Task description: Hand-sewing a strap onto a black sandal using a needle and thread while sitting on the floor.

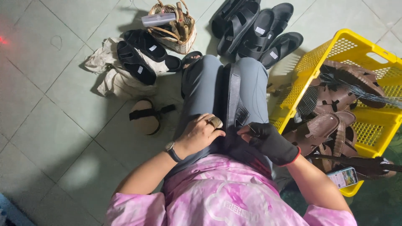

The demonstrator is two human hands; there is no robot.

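So a fair bit is hard to read: the dark sandal piece (233,109) lies along the person's lap between the thighs, and its lower end disappears under both hands, so I can't tell exactly how it's built. The left hand (201,134), bare with a ring and a wristwatch, is curled and pressing down on the piece's left edge. The right hand (268,140) wears a black glove with fingertips pinched together on something thin like a needle or thread right at the piece, too small to make out. To the right, a yellow plastic crate (318,58) holds a heap of brown sandals (335,109); they overlap too much to count, and the crate runs out of frame. A phone (342,177) sits by its near corner. Up top, a small wicker basket (178,29) has a grey tube-like thing and some sticks in it. Roughly four black sandals (255,29) are piled beyond the knees, two more (142,54) lie on crumpled cloth (113,75), and one tan sole with a black strap (144,116) sits alone on the tile floor (50,125).
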